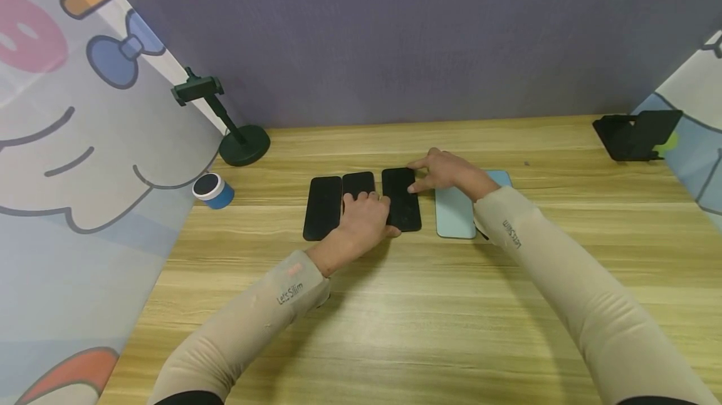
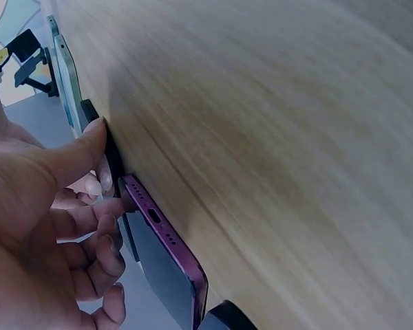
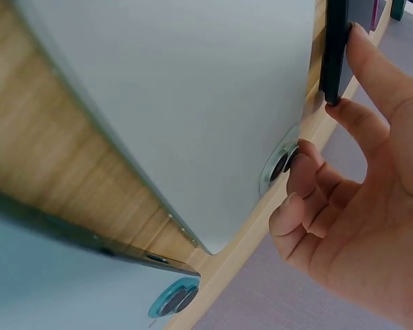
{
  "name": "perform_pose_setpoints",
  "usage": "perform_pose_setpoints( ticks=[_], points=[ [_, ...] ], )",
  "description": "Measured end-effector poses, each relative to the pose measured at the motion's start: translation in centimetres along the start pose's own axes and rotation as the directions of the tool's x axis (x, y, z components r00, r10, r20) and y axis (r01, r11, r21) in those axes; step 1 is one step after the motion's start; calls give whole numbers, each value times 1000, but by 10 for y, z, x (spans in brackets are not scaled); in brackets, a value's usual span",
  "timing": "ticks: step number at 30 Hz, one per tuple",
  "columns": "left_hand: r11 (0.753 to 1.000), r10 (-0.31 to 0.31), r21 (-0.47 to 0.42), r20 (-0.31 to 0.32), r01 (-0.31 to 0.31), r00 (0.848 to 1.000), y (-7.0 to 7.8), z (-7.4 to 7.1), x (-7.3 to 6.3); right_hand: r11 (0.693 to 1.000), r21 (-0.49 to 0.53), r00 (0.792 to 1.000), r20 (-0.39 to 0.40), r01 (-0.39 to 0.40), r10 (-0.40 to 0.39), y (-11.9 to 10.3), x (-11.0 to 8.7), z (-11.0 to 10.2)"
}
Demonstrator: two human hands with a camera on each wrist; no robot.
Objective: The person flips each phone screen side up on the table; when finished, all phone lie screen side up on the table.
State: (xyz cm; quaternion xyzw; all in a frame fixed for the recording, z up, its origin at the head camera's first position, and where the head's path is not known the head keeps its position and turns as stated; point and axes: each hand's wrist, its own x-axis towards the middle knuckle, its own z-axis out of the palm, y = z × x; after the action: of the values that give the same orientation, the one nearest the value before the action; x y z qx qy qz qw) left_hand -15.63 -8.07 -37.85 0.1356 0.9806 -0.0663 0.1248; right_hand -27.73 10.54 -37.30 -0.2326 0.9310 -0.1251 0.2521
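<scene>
Three black-screened phones lie face up side by side: a left phone (image 1: 321, 207), a middle phone (image 1: 358, 180) with a purple frame (image 2: 158, 223) in the left wrist view, and a right black phone (image 1: 402, 195). My left hand (image 1: 365, 220) spans the middle phone, its thumb at the right black phone's near edge and its index finger by that phone's left side. My right hand (image 1: 448, 173) touches the same phone at its far right corner and right side with index finger and thumb, which are spread apart. Its other fingers curl beside a pale phone (image 3: 186, 103) lying back up.
A light-blue phone (image 3: 76, 282) lies right of the pale one, partly under my right forearm. A dark green phone stand (image 1: 244, 145) and a blue-and-white jar (image 1: 213, 190) stand at left. A black folding stand (image 1: 637, 135) sits far right. A grey partition (image 1: 395, 35) rises behind the wooden table.
</scene>
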Motion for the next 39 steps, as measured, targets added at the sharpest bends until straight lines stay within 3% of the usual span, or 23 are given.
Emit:
perform_pose_setpoints(
  ticks=[8, 39],
  points=[
    [1000, 20, -6, -12, -20, 1000, -1, -1, 1, 1000, -11, 1000, 5, 6, -6, -2, 1, -1],
    [1000, 14, -24, 44, -13, 999, -4, -4, 0, 1000, -10, 1000, -22, 11, -11, -1, -3, 3]
  ],
)
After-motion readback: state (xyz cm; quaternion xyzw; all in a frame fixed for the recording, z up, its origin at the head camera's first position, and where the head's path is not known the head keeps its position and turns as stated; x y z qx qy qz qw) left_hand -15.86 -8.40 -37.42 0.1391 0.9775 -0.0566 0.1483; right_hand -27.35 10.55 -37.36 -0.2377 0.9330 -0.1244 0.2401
